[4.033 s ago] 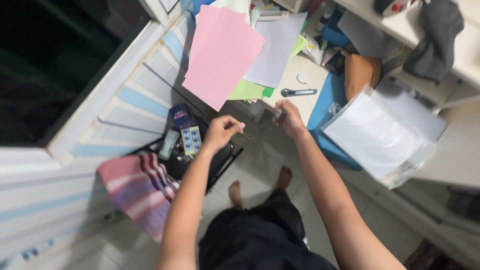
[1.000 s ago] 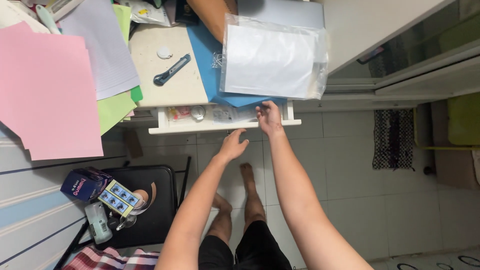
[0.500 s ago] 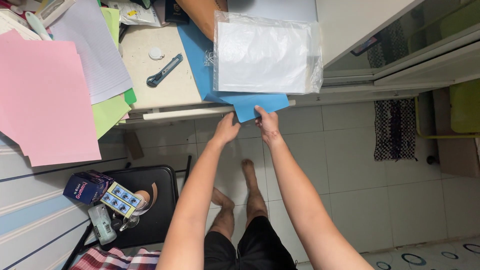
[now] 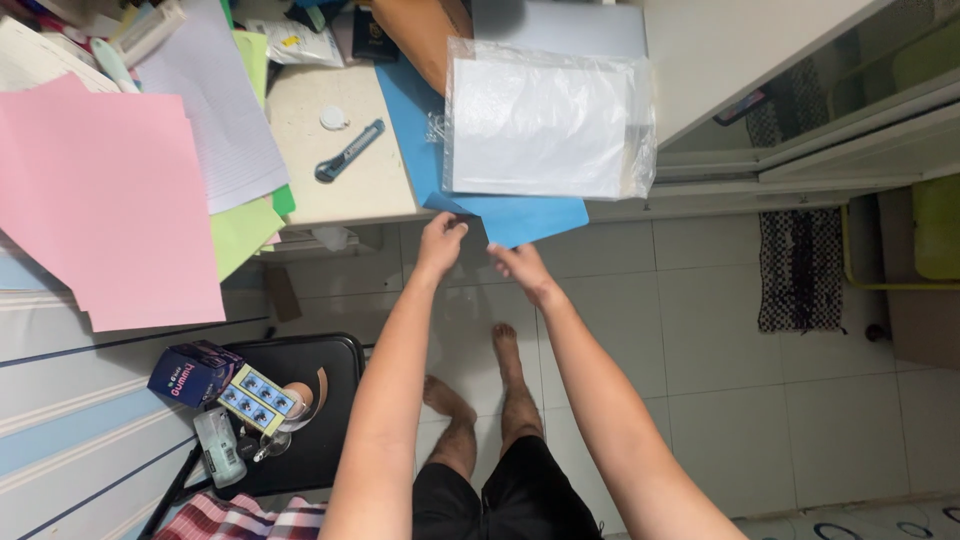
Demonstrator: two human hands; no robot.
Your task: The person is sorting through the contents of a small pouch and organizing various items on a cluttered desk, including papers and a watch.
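My left hand (image 4: pixel 440 240) reaches up to the front edge of the cream desk (image 4: pixel 350 190), its fingertips touching the near corner of a blue sheet (image 4: pixel 520 215) that overhangs the edge. My right hand (image 4: pixel 515 265) hovers just below that blue sheet with loose fingers, holding nothing. On the blue sheet lies a clear plastic sleeve with white paper (image 4: pixel 540 125). No open drawer shows under the desk edge.
A dark utility knife (image 4: pixel 348 152) and a small white disc (image 4: pixel 333 117) lie on the desk. Pink paper (image 4: pixel 110 210), green paper (image 4: pixel 240 235) and lined paper (image 4: pixel 220 110) hang over its left side. A black chair (image 4: pixel 320 400) carries boxes and a bottle. A patterned mat (image 4: pixel 797 270) lies right.
The drawer, open a second ago, was pushed shut. My right hand has dropped away from the desk edge, and my left hand has risen to the blue sheet's corner.
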